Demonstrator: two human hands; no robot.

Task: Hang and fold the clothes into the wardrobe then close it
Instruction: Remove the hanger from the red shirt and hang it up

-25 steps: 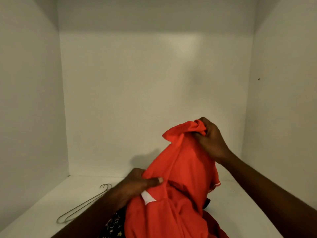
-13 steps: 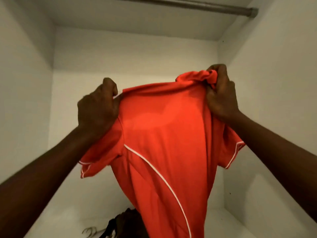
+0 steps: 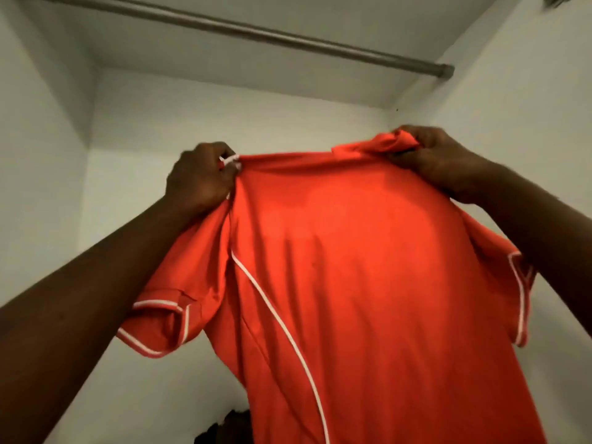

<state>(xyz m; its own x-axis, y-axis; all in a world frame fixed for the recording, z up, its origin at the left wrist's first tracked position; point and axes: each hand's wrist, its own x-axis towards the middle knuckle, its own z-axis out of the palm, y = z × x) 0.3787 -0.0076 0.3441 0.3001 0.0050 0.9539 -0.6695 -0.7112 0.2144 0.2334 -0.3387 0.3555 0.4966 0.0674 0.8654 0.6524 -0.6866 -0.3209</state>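
Observation:
An orange-red short-sleeved shirt (image 3: 352, 267) with thin white piping hangs spread out in front of me inside the white wardrobe (image 3: 160, 129). My left hand (image 3: 200, 177) grips its left shoulder and my right hand (image 3: 435, 158) grips the bunched fabric at its right shoulder. Both hands are raised below the metal hanging rail (image 3: 256, 30), well apart from it. The shirt's lower part runs out of the bottom of the frame.
A dark garment (image 3: 224, 427) lies on the wardrobe floor, partly hidden behind the shirt. White side walls close in on the left and right. The rail ends in a bracket (image 3: 445, 71) on the right wall.
The shirt came up off the wardrobe floor and is now held spread between both hands. My view has tilted upward, bringing the rail into sight; the wire hanger has left the frame.

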